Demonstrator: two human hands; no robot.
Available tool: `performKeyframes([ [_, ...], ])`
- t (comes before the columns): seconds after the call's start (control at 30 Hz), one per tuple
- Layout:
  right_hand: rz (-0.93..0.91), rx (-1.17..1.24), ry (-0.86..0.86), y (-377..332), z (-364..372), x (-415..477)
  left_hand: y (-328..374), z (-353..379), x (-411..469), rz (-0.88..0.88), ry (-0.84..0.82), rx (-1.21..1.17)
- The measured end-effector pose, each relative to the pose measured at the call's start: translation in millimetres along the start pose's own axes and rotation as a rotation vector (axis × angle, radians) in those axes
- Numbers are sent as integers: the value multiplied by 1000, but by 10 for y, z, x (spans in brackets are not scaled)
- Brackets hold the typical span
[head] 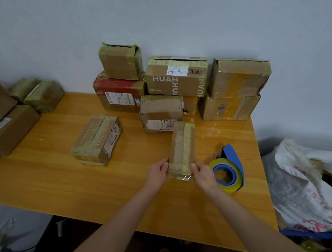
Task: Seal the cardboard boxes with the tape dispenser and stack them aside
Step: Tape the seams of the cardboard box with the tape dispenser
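Both hands, left hand (157, 170) and right hand (203, 175), grasp a narrow, glossy-taped cardboard box (182, 149) near the table's (75, 188) right edge, beside the blue tape dispenser (229, 169).

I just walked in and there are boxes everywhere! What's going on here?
A person is taping up boxes at a wooden table. The left hand and right hand grip the near end of a small box that already has tape along its top. The blue tape dispenser sits beside the right hand, not held. Another taped box lies to the left, and a pile of boxes stands against the wall.
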State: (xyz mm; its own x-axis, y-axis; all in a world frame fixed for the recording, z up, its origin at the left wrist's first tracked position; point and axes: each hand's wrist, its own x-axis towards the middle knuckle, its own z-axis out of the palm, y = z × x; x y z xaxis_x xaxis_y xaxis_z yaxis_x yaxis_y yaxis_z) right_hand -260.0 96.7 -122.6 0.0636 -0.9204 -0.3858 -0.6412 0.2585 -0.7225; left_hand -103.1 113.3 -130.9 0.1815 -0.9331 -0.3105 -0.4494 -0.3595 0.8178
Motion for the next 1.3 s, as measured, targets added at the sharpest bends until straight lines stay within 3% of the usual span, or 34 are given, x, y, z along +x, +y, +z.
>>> performKeyframes([
  [0.13,-39,-55,61,182,-138,-108,-150,-79,-101,104,110,-15],
  [0.27,-99,67,40,236,-94,-189,-198,-52,-148,69,28,-91],
  [0.43,-152,61,105,189,3,-160,-163,21,-104,53,71,-73],
  [0.5,-165,-28,100,161,-12,-158,-177,10,-54,74,91,49],
  [0.6,-218,-381,108,81,-82,-115,-139,-33,7,203,88,318],
  [0.73,-267,-588,72,20,-62,-17,-75,-5,102,383,-44,528],
  [1.0,-359,-447,-45,183,-32,138,-149,-104,194,399,-90,531],
  [1.13,-327,-289,-106,194,-116,132,-130,-156,178,303,-193,431],
  [1.3,-333,-318,-84,193,-53,146,-80,-66,211,211,-140,422],
])
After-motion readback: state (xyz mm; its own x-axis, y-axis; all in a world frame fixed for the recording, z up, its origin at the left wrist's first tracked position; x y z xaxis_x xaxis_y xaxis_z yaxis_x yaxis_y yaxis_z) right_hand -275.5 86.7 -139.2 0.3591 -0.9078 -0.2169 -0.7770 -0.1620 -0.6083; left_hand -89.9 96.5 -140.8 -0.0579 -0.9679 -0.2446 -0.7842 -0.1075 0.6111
